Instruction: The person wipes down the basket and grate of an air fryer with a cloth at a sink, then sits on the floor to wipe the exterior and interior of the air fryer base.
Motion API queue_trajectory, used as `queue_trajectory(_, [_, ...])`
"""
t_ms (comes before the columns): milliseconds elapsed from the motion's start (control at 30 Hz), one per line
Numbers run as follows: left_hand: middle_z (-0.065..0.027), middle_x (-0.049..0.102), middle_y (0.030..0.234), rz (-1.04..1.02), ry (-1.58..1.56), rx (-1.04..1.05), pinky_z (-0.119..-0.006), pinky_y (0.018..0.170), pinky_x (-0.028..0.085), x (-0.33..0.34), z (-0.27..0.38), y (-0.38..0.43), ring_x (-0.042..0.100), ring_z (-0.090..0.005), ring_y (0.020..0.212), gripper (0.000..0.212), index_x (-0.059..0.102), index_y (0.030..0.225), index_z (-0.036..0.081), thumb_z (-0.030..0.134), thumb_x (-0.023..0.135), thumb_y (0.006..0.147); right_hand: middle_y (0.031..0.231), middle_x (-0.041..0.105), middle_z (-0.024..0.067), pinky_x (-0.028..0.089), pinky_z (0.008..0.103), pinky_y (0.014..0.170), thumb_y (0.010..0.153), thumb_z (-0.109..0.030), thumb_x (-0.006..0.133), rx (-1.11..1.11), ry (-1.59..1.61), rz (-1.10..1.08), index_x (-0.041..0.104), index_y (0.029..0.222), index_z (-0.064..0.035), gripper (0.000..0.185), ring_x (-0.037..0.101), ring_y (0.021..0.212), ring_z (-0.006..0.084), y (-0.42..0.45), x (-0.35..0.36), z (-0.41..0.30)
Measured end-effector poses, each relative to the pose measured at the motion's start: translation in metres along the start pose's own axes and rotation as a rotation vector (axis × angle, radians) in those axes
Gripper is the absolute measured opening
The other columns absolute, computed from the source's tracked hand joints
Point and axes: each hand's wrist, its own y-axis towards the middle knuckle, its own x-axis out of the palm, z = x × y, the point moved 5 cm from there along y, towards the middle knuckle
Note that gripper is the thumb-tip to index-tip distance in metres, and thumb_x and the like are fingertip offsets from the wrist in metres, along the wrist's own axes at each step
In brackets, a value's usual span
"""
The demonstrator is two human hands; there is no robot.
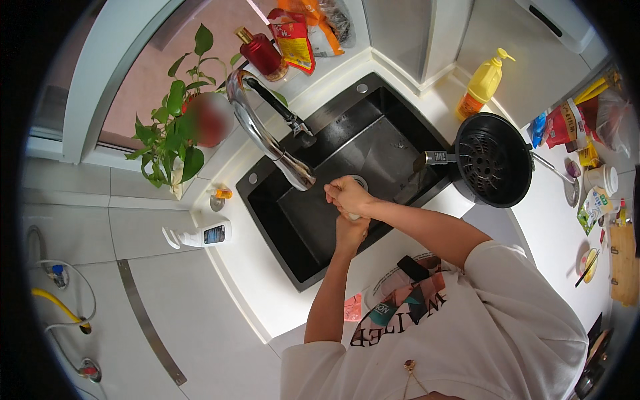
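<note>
Both my hands are together over the black sink [325,240], close to its drain [360,182]. My right hand [351,195] is closed in a fist, its wrist crossing just above my left hand [351,231]. A small pale object [354,216] shows between them, gripped by both hands. Most of it is hidden by my fingers, and I cannot tell what it is. The chrome gooseneck faucet [260,132] curves over the sink, its thick end left of my right hand. No running water can be made out.
A black air fryer basket [482,160] stands right of the sink, its handle [432,159] jutting over the basin. Behind it is a yellow pump bottle [482,82]. A white spray bottle [200,235] lies left. A potted plant [175,125] and a red bottle [262,55] line the window side.
</note>
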Motion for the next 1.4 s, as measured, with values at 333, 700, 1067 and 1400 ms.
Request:
queue_trajectory(333, [-0.0222, 0.062, 0.071, 0.469, 0.830, 0.519, -0.039, 0.056, 0.047, -0.035, -0.015, 0.022, 0.062, -0.0347, 0.067, 0.025, 0.059, 0.075, -0.006, 0.018, 0.063, 0.073, 0.062, 0.056, 0.0201, 0.045, 0.0398, 0.062, 0.087, -0.017, 0.049, -0.181, -0.374, 0.478, 0.053, 0.065, 0.0058, 0.032, 0.059, 0.063, 0.0319, 0.021, 0.007, 0.023])
queue_trajectory(700, [-0.0051, 0.058, 0.088, 0.136, 0.104, 0.112, -0.024, 0.050, 0.043, -0.040, -0.002, 0.035, 0.057, -0.0113, 0.066, 0.047, 0.039, 0.119, 0.003, 0.014, 0.061, 0.079, 0.088, 0.057, 0.0095, 0.046, 0.0295, 0.065, 0.080, -0.024, 0.067, 0.117, -0.211, 0.214, 0.042, 0.114, 0.0025, 0.050, 0.054, 0.077, 0.0169, 0.012, -0.023, 0.014])
queue_trajectory(1067, [-0.0090, 0.054, 0.111, -0.025, -0.361, 0.054, -0.034, 0.083, 0.049, -0.037, -0.020, 0.015, 0.056, -0.0191, 0.096, 0.040, 0.039, 0.121, 0.003, 0.027, 0.051, 0.091, 0.087, 0.061, 0.0071, 0.051, 0.0271, 0.066, 0.088, -0.023, 0.054, -0.017, -0.056, 0.273, 0.057, 0.106, -0.0009, 0.028, 0.059, 0.080, 0.0135, -0.045, -0.054, 0.034])
queue_trajectory(1400, [-0.0011, 0.055, 0.084, 0.130, -0.432, 0.336, -0.021, 0.072, 0.043, -0.004, 0.004, -0.020, 0.053, -0.0085, 0.080, 0.004, 0.050, 0.086, 0.005, 0.006, 0.054, 0.086, 0.088, 0.059, -0.0002, 0.043, 0.0209, 0.068, 0.080, -0.006, 0.053, -0.150, 0.142, 0.284, 0.058, 0.097, -0.0043, 0.018, 0.054, 0.079, 0.0072, -0.127, -0.095, 0.043])
